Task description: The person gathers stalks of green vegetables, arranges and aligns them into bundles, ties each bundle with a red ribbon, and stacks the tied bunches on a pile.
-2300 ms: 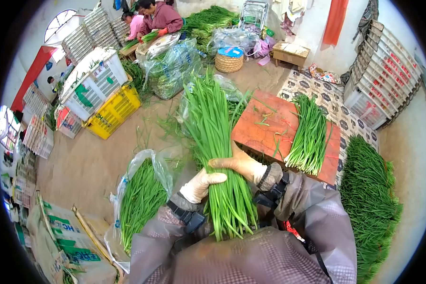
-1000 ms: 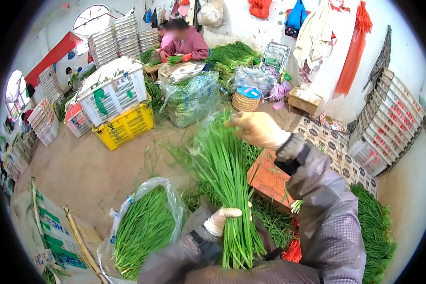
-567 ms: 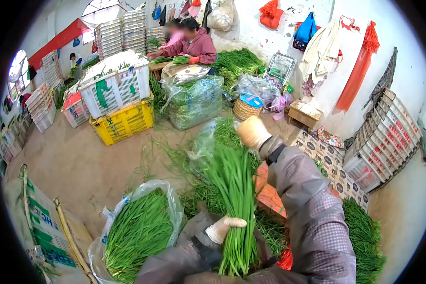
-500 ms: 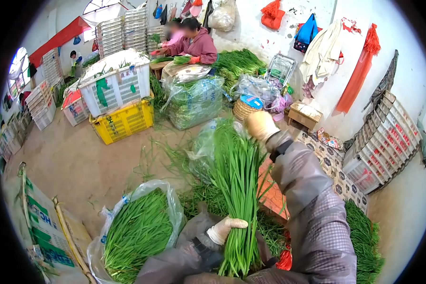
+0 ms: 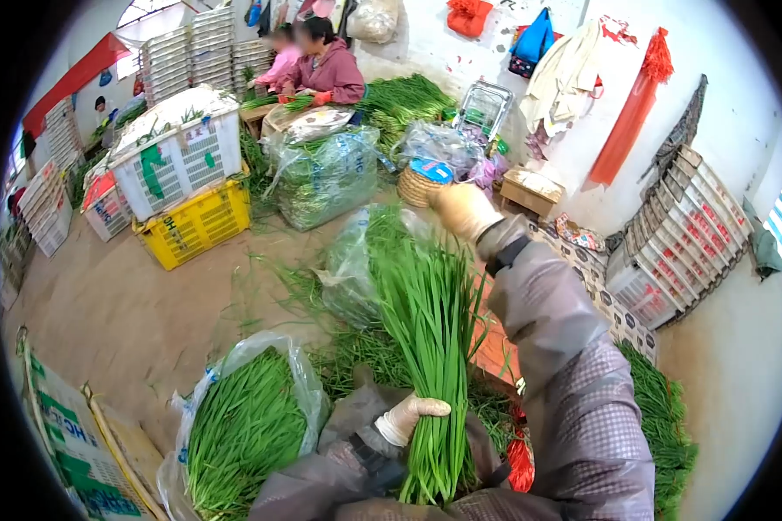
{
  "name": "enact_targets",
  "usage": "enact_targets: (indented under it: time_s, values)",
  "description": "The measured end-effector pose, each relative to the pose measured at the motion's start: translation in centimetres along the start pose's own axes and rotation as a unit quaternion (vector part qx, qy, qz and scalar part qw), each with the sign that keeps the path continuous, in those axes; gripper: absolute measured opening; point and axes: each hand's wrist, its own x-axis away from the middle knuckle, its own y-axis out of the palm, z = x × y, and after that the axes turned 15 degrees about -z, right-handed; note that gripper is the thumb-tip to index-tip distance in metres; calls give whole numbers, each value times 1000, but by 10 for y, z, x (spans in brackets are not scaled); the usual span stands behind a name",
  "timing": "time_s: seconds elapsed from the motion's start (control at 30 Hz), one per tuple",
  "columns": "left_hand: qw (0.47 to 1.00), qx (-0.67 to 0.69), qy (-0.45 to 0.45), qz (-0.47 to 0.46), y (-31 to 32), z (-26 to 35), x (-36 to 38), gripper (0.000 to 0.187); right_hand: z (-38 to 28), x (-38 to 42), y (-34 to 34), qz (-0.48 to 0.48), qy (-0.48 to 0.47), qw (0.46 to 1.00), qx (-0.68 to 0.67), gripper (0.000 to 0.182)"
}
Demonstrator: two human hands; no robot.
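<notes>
My left hand [image 5: 408, 418], in a pale glove, is wrapped round the lower part of a bunch of long green stalks [image 5: 434, 356]. The bunch stands upright in front of me, its leaf tips fanning out at the top. My right hand [image 5: 463, 211], also gloved, is raised beyond the tips on the right; its fingers are too indistinct to read. Left of my lap, an open plastic bag [image 5: 308, 382] holds more green stalks [image 5: 239, 434]. Behind the bunch is another clear bag [image 5: 343, 282]. An orange-red surface [image 5: 495, 339] lies under my right forearm.
A white crate [image 5: 182, 165] sits on a yellow crate [image 5: 195, 227]. A filled bag [image 5: 326, 178] stands near two people [image 5: 334, 74] at the back. Stacked crates [image 5: 678, 239] lean at right, beyond a small wooden stool [image 5: 532, 191]. Green stalks [image 5: 660, 425] lie at lower right.
The view has shifted, so the room's things appear further left and higher. My left hand keeps its hold on the bunch, and my right hand stays raised near the leaf tips.
</notes>
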Motion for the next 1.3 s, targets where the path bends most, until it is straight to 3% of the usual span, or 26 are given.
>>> enact_targets:
  time_s: [0.07,0.13,0.2,0.23,0.27,0.37,0.47,0.5,0.53,0.6,0.67,0.7,0.73,0.8,0.87,0.9,0.93,0.97,1.03,1.07,1.1,1.17,1.2,1.27,1.3]
  values:
    - [1000,12,7,-7,1,-1,-1,49,14,24,-15,58,-106,977,-175,40]
    - [1000,13,3,-14,3,0,-3,49,23,36,-23,-120,-130,976,-128,42]
    - [1000,14,0,-19,4,2,-2,50,20,52,-20,-129,-270,950,-93,44]
    - [1000,17,-8,-21,1,1,-1,51,9,62,-22,-175,-215,960,-29,46]
    - [999,21,-5,-26,2,0,-3,51,9,60,-5,-163,-238,957,19,34]
    - [998,44,-14,-45,5,-1,-4,51,-1,61,18,-103,-184,973,92,8]
    - [996,66,-34,-54,5,-1,-4,50,-2,56,12,-64,-35,974,213,10]
    - [996,59,-40,-44,10,-4,-3,50,10,53,3,-36,-26,986,162,11]
    - [997,51,-46,-35,13,-7,-2,49,14,58,-9,12,6,1000,8,32]
    - [994,69,-59,-54,3,-12,-4,48,13,67,-27,109,-152,980,-68,59]
    - [992,73,-83,-54,-1,-12,-7,47,1,73,-30,24,-196,977,-85,84]
    - [993,61,-82,-57,1,-12,-8,46,-1,69,-14,-12,-213,976,-36,85]
    - [994,49,-80,-59,3,-11,-9,45,-9,72,-9,-34,-218,975,-29,63]
    - [996,22,-67,-61,12,-10,-10,44,-15,62,1,-216,-92,969,79,29]
    - [997,-2,-49,-57,24,-7,-9,42,2,56,5,-89,-23,992,89,15]
    - [997,11,-53,-62,25,-8,-10,42,15,53,-8,-121,37,988,89,17]
    - [996,23,-58,-67,25,-8,-9,43,28,54,-15,-64,71,992,77,17]
    - [995,30,-69,-58,19,-11,-9,44,41,63,-20,-7,73,997,-15,23]
    - [996,54,-36,-61,20,-13,-11,48,55,88,-30,101,58,989,-94,66]
    - [996,60,-16,-61,22,-10,-13,49,80,87,-17,52,153,983,-86,75]
    - [995,54,-17,-82,19,-6,-13,51,81,111,-27,88,120,983,-111,78]
    - [989,106,5,-99,14,-1,-13,49,95,148,-19,-81,120,939,-313,63]
    - [986,130,20,-104,12,1,-14,47,74,177,-33,-197,166,862,-437,54]
    - [985,128,46,-107,4,9,-19,48,75,212,10,-367,69,745,-552,61]
    - [983,134,61,-108,6,14,-22,47,53,227,24,-380,38,723,-575,64]
